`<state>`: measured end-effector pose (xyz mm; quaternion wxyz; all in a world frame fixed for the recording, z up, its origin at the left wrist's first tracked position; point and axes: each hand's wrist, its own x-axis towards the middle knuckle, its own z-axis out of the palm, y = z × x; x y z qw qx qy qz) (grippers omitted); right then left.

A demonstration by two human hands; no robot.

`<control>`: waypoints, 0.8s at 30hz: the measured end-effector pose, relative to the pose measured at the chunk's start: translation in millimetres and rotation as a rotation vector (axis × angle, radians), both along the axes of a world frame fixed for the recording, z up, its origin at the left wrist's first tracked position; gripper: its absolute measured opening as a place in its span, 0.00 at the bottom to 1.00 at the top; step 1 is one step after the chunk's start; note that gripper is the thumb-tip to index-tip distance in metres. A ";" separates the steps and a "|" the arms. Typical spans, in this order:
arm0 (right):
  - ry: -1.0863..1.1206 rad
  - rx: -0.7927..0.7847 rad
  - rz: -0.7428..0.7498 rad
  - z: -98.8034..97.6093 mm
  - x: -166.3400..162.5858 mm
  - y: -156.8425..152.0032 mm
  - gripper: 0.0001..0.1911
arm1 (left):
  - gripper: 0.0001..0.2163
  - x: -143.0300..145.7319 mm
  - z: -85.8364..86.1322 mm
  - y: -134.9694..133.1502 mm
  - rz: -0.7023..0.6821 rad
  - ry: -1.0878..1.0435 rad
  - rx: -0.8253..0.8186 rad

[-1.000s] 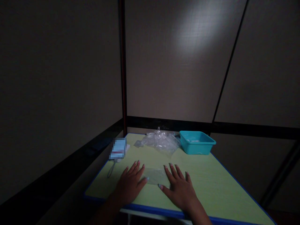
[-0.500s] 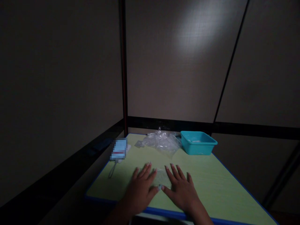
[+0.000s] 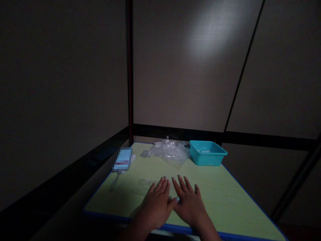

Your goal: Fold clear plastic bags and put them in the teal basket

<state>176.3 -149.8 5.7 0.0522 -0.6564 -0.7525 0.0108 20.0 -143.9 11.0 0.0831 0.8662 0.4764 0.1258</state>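
A thin clear plastic piece, which looks like a bag [image 3: 142,188], lies flat on the pale green table [image 3: 225,201]. My left hand [image 3: 159,205] rests palm down across it with the fingers stretched forward. Close beside it, my right hand [image 3: 189,203] is also palm down, its fingers spread. The two thumbs meet or overlap near a small pale blue spot [image 3: 178,199], too small to name. Much of the plastic is hidden under the hands, so its right extent cannot be made out. Neither hand grips anything.
Crumpled clear plastic bags [image 3: 169,152] are heaped at the back of the table. A turquoise basin [image 3: 208,154] stands to their right, with something pale inside. A blurred-out light blue object [image 3: 122,160] with a looped strap [image 3: 114,181] lies by the left edge. Walls stand behind and left.
My hands have come closer together, the left one moving right relative to the table. Clear plastic now shows left of my left hand. The view has shifted slightly.
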 end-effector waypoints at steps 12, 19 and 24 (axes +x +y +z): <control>0.071 0.019 -0.005 3.0 -1.3 -3.0 0.41 | 0.27 -88.1 -16.1 30.1 0.231 0.176 0.060; 0.066 0.015 -0.006 2.8 -1.4 -2.2 0.41 | 0.30 -62.1 -14.6 18.7 0.409 0.142 0.213; 0.061 0.013 0.018 -2.8 2.4 1.6 0.36 | 0.27 -8.7 1.0 -2.5 0.033 0.013 0.146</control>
